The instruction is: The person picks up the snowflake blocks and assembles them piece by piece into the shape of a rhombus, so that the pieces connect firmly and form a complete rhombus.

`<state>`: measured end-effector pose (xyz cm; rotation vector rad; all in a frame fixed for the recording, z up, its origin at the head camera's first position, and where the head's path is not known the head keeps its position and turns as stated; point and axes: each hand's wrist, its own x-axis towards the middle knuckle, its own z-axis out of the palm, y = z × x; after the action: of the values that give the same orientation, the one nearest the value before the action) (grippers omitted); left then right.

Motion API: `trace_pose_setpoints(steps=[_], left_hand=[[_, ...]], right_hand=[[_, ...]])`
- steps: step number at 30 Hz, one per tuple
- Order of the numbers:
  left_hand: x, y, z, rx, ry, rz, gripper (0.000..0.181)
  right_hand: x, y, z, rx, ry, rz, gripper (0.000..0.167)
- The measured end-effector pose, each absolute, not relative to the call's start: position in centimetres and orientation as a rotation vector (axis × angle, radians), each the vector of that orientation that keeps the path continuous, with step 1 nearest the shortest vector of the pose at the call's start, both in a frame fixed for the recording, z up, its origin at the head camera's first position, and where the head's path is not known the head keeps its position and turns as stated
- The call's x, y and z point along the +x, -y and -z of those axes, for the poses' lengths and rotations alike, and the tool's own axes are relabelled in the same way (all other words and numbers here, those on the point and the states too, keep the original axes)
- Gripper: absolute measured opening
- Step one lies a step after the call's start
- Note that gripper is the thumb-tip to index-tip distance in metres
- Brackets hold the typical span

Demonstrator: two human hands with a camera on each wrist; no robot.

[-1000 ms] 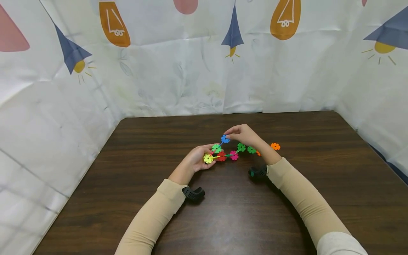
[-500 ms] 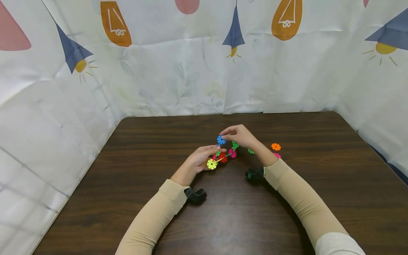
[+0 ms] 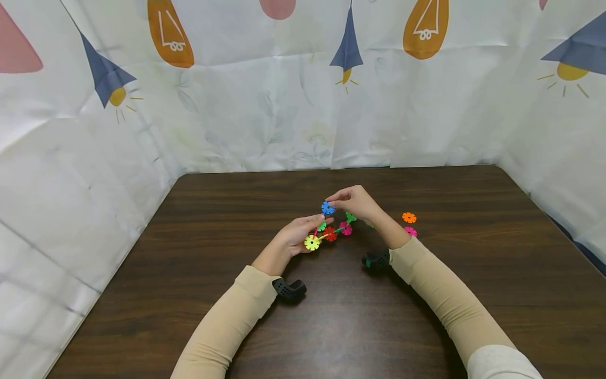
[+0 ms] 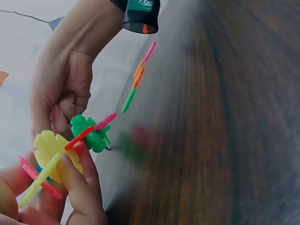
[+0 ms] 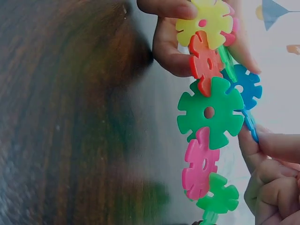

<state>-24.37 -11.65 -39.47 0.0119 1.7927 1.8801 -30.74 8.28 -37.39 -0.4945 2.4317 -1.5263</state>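
A chain of interlocked notched plastic discs hangs between the hands, mixing yellow, red, green, pink and blue pieces. Its yellow disc (image 3: 312,242) is at my left hand (image 3: 294,235), whose thumb and fingers grip that end of the chain. From there a red disc (image 3: 330,233), a pink disc (image 3: 345,228) and a green disc (image 3: 350,216) run rightward. Higher up, my right hand (image 3: 357,203) pinches a blue disc (image 3: 327,208). In the right wrist view a second blue disc (image 5: 252,90) joins that one edge to edge, close to the left fingertips.
Beyond the right forearm, an orange disc (image 3: 409,217) and a pink disc (image 3: 410,231) lie on the dark wooden table (image 3: 473,221). A green disc (image 4: 128,100) lies there too. Black wrist cameras sit under both cuffs. Patterned cloth (image 3: 284,116) surrounds the table.
The right hand has shifted slightly left with the blue disc. The left thumb has come up beneath it, and the yellow disc has moved a little lower. In the last half second little has moved.
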Motion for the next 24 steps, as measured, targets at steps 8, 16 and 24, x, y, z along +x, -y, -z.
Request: trace_pose_setpoints(steps=[8, 16, 24], left_hand=[[-24.5, 11.6, 39.3, 0.067, -1.861, -1.838, 0.048], [-24.3, 10.8, 39.2, 0.077, -1.764, -1.882, 0.048], [-24.1, 11.0, 39.5, -0.058, -1.727, -1.95, 0.053]], right_hand=[[-30.8, -8.5, 37.4, -0.463, -2.362, 1.53, 0.023], [-30.8, -9.1, 37.1, -0.564, -2.339, 1.497, 0.024], [-30.9, -10.5, 36.9, -0.753, -2.456, 1.343, 0.034]])
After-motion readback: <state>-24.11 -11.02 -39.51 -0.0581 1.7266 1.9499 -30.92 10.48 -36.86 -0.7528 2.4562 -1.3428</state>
